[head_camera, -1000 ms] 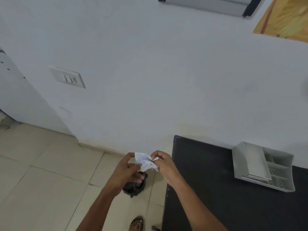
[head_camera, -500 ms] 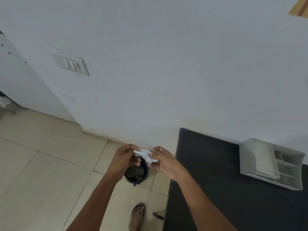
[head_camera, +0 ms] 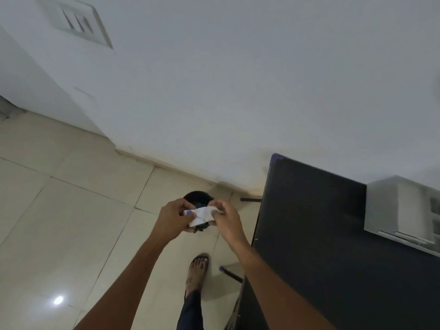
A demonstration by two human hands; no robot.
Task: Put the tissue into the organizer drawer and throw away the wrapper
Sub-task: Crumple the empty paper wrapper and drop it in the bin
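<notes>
Both hands are working right above the small black bin [head_camera: 195,198] on the tiled floor [head_camera: 71,210], and that bin is our marker here. The left hand [head_camera: 172,220] is curling closed, thumb and fingers pinching the left end of the white wrapper [head_camera: 199,216], while the right hand [head_camera: 226,220] is pinching the right end between thumb and forefinger, the other fingers loosely bent. The wrapper, white with a touch of blue print, is stretching between the two hands, hanging directly over the bin's dark opening and covering part of its rim. Whether any tissue is inside it, I cannot tell. To the right of the bin, the black table [head_camera: 321,234] is standing against the white wall [head_camera: 238,79], and the pale grey organizer drawer [head_camera: 400,210] is sitting on it, well apart from the bin, blurred at the frame's edge. Just nearer than the bin, a sandalled foot [head_camera: 197,270] is resting on the tiles.
</notes>
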